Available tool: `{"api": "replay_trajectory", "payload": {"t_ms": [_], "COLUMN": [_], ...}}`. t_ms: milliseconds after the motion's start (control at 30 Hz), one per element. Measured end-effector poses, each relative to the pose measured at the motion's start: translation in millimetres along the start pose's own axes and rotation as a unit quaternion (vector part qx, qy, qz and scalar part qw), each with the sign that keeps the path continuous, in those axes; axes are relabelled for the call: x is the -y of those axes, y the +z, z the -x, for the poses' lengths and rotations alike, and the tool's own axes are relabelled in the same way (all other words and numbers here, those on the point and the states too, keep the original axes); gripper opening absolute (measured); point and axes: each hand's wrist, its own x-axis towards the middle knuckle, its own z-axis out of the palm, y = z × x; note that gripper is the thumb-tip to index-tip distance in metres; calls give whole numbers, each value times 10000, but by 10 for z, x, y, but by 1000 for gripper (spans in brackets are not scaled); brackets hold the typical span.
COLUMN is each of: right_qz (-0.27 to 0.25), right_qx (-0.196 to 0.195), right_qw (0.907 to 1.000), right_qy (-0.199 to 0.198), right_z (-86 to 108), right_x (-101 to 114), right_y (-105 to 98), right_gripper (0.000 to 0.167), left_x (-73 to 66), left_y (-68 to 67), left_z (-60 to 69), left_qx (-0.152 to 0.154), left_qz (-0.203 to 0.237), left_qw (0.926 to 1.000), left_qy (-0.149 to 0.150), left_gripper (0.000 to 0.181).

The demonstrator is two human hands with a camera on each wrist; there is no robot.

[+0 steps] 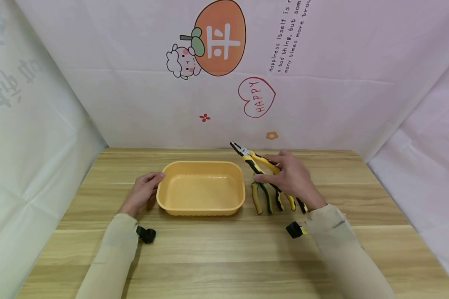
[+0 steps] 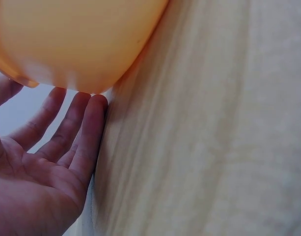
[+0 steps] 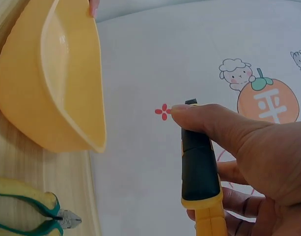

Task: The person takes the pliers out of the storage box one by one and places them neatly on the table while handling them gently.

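Note:
A yellow plastic basin (image 1: 200, 211) stands on the wooden table, its inside bare. At its left end my left hand (image 1: 144, 192) holds the rim with the thumb over it; in the left wrist view the fingertips (image 2: 95, 105) touch the outer wall. My right hand (image 1: 289, 174) grips combination pliers (image 1: 252, 161) with yellow and black handles, raised above the table right of the basin, their metal head pointing toward the back left. Below that hand lie green-and-yellow handled pliers (image 3: 30, 204) and other yellow-and-black handles (image 1: 291, 202), partly hidden by the hand.
White printed cloth (image 1: 153, 112) hangs behind the table (image 1: 217, 257), with more cloth at both sides. A small black camera (image 1: 146, 235) sits on the left wrist and another black camera (image 1: 294, 229) on the right.

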Motion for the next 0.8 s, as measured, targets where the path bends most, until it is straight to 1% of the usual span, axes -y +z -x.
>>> {"api": "replay_trajectory", "payload": {"t_ms": [200, 400, 633, 733, 800], "right_qz": [37, 84, 106, 155, 187], "right_qx": [-4, -41, 5, -33, -72], "right_qw": [9998, 9997, 9993, 9991, 9991], "right_qy": [203, 226, 358, 390, 385], "right_z": [58, 121, 210, 249, 275], "right_x": [-122, -227, -318, -377, -414], "right_y": [-68, -132, -242, -278, -307], "right_gripper": [71, 72, 77, 80, 79], "left_x": [12, 18, 5, 3, 0], "left_y": [5, -3, -8, -8, -8], "left_z": [-8, -12, -1, -1, -1], "left_qx": [-13, -2, 60, 79, 98], "left_qz": [-30, 7, 44, 66, 60], "left_qw": [10000, 10000, 10000, 9999, 9999], "left_qy": [46, 70, 47, 45, 36], "left_gripper": [62, 62, 63, 63, 63]}}
